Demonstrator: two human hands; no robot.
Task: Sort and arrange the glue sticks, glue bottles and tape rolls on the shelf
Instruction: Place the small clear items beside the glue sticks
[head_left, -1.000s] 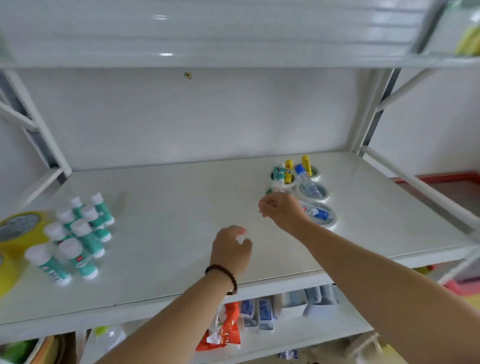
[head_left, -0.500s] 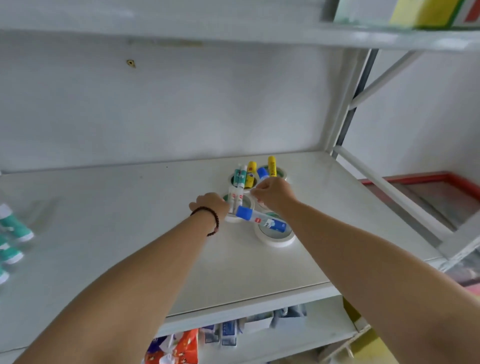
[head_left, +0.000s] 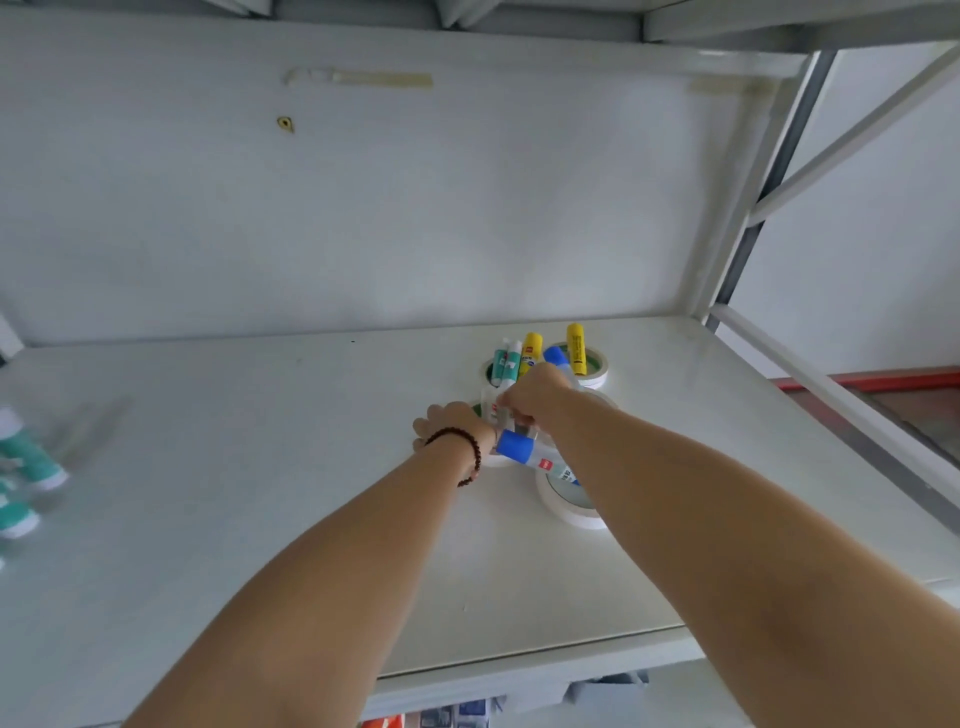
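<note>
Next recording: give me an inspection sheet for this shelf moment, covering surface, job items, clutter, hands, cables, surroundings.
Surface: white shelf, mostly bare in the middle.
Job's things: tape rolls at right holding glue sticks; yellow sticks upright; blue-capped stick lying tilted; teal glue bottles at left edge, blurred.
Clutter: nothing seen.
Hands: left hand, beaded bracelet on its wrist, and right hand close together over the rolls; their grips are hidden.
Cables: nothing seen.
Surroundings: white back panel, metal frame, packets on the lower shelf.
</note>
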